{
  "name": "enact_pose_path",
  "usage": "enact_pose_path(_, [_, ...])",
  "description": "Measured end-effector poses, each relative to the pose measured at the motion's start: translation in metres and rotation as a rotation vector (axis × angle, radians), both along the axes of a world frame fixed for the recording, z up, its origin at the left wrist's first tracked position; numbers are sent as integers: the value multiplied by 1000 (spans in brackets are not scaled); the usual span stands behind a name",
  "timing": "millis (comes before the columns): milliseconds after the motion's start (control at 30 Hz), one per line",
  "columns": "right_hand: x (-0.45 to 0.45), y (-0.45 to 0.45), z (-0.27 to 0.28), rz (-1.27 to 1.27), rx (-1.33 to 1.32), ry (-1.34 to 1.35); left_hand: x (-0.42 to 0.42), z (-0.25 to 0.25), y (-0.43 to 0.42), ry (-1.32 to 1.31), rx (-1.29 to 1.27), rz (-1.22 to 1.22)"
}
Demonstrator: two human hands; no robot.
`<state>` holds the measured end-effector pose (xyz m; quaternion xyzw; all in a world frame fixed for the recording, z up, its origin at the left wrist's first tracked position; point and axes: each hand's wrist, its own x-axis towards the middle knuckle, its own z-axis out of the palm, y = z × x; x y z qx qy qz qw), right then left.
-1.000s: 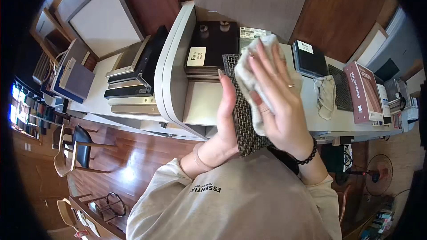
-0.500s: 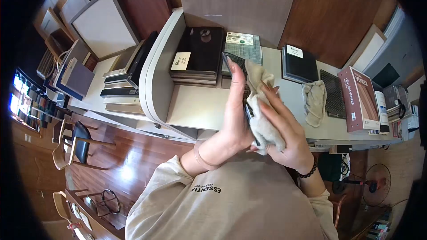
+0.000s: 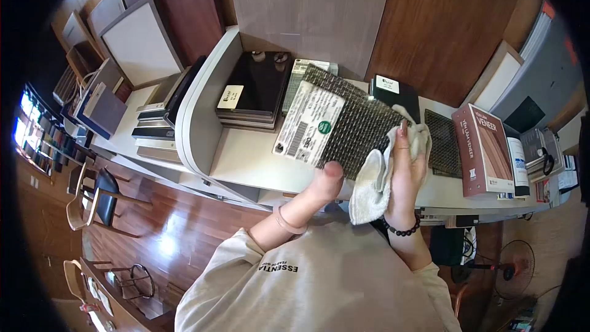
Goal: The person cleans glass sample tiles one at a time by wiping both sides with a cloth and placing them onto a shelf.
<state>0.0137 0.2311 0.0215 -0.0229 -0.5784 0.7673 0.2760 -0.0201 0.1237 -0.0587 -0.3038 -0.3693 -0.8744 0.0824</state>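
A dark woven-pattern sample panel point(image 3: 362, 126) is held up at a tilt above the desk, with a white printed label point(image 3: 311, 124) and a green round sticker facing me. My left hand point(image 3: 329, 181) grips its lower edge, thumb in front and the other fingers hidden behind it. At the panel's right side, my right hand point(image 3: 404, 178) is closed on a pale cloth point(image 3: 370, 193), which hangs below the panel's lower right corner. More pale cloth shows behind the right fingers; I cannot tell whether it is the same piece.
Glossy black panels point(image 3: 257, 83) are stacked left of the held panel, beside a curved white divider point(image 3: 200, 104). Behind it lies a labelled dark sample stack point(image 3: 393, 95). A mesh-patterned panel point(image 3: 444, 141) and a veneer binder point(image 3: 485, 150) stand to the right. Chairs and a fan are below.
The panel has turned from edge-on to show its labelled face. My right hand has shifted to its right side with the cloth. The whole view has swung slightly, moving the desk leftward.
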Motion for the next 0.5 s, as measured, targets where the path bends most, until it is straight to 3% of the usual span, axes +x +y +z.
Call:
enact_pose_path(100, [14,-7,8,-11,103,-92,21,31,-3,-56,-9,46])
enact_pose_path(200, [17,21,28,175,568,-289,32,73,-10,-81,-18,99])
enact_pose_path(267, [17,33,28,214,604,-302,32,83,-13,-87,-12,128])
enact_pose_path(367, [19,48,29,279,680,-328,25,91,-19,-260,349,-96])
enact_pose_path(433, [19,51,31,-77,517,-7,19,85,-28,-285,410,-211])
enact_pose_path(500, [16,36,34,-129,531,135,17,77,-39,-355,503,-482])
